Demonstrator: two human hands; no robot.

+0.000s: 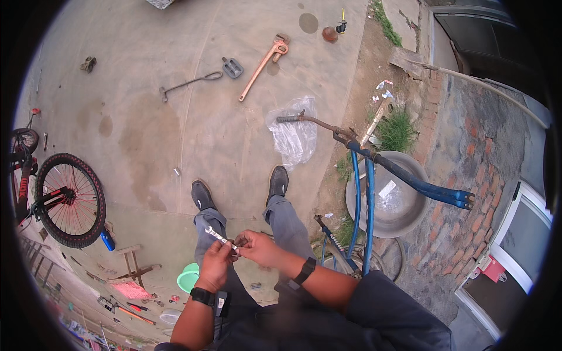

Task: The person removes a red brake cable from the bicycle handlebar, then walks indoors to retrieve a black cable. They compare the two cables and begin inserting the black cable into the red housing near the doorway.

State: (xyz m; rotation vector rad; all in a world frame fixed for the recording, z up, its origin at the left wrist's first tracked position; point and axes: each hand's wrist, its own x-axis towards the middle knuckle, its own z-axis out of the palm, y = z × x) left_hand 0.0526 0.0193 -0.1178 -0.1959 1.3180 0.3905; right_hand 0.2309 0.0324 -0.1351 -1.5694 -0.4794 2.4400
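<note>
In front of my lap my two hands meet around a small silver wrench (215,234). Its forked end sticks out up and to the left, and its other end is hidden among my fingers. My left hand (215,266) is closed on the shaft from below. The fingers of my right hand (257,248) are pinched at the wrench's near end, touching the left fingertips; whether they also hold a small part cannot be made out. Just right of my legs stands a blue bicycle frame (369,205) with a rusty handlebar (321,121).
An orange pipe wrench (257,73), a pedal (232,68) and a metal rod tool (190,84) lie on the concrete ahead. A clear plastic bag (298,143) sits under the handlebar. A large metal basin (404,202) is at right, a bicycle wheel (71,237) at left, a green bowl (187,278) nearby.
</note>
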